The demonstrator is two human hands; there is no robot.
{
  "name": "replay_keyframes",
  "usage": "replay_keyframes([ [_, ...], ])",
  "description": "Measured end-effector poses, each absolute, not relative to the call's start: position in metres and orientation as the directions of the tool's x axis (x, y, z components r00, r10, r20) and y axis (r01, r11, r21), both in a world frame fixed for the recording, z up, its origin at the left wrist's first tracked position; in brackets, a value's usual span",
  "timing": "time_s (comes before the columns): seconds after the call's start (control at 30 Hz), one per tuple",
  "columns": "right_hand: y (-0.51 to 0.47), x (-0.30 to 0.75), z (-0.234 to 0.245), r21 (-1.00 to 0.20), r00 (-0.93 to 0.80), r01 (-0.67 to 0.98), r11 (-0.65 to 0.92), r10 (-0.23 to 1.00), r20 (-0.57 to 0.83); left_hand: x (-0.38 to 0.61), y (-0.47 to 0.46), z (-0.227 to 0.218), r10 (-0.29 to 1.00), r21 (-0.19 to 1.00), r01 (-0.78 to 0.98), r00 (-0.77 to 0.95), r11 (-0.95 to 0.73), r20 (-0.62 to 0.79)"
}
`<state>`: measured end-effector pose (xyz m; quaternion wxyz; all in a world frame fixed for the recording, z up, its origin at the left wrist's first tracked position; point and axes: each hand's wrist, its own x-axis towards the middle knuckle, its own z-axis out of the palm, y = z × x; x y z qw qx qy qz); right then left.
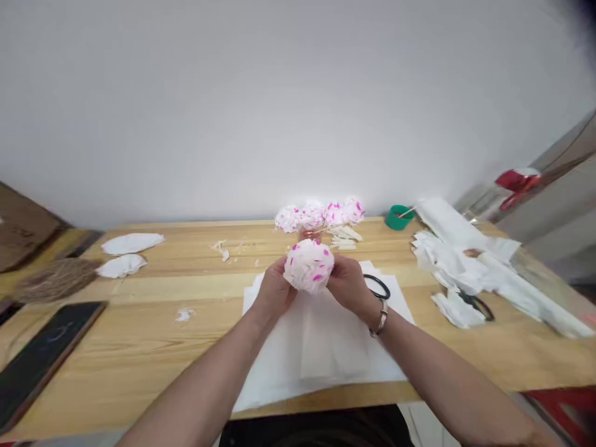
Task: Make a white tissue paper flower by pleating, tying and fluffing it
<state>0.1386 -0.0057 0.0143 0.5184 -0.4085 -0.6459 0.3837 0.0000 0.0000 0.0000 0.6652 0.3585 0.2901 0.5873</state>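
A round white tissue paper flower [309,266] with pink specks is held up over the middle of the table. My left hand [275,287] closes on its left side, and my right hand [348,282] closes on its right side. The fingertips are partly hidden behind the petals. White paper sheets [279,366] lie beneath my hands. A black scissors handle [378,287] shows beside my right hand. Behind the held flower, several similar pink-and-white paper flowers [321,215] stand in a row against the wall.
To the right are a green cup [398,218], crumpled white paper [449,261] and a second black handle [479,305]. A phone [49,347], a twine bundle [58,279] and two white paper pieces [121,266] lie left. Paper scraps [185,315] dot the wooden table [153,385].
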Motion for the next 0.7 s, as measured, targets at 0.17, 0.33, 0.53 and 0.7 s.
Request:
replay_keyframes([
  [0.17, -0.01, 0.139, 0.016, -0.912, -0.105, 0.147, 0.383, 0.923, 0.371, 0.0, 0.002, -0.002, 0.996, 0.825, -0.564, 0.088, 0.024, 0.031],
  [0.33, -0.008, 0.143, 0.015, -0.883, -0.078, 0.236, 0.406, 0.913, 0.399, -0.007, 0.001, -0.005, 0.997, 0.869, -0.495, 0.072, 0.013, 0.025],
  [0.53, -0.002, 0.148, 0.014, -0.825, -0.019, 0.344, 0.449, 0.881, 0.472, -0.016, -0.006, 0.011, 0.977, 0.831, -0.53, 0.203, 0.17, -0.071],
  [0.7, 0.002, 0.151, 0.012, -0.784, -0.038, 0.412, 0.464, 0.868, 0.495, -0.015, -0.01, 0.022, 0.954, 0.729, -0.62, 0.247, 0.291, -0.171],
])
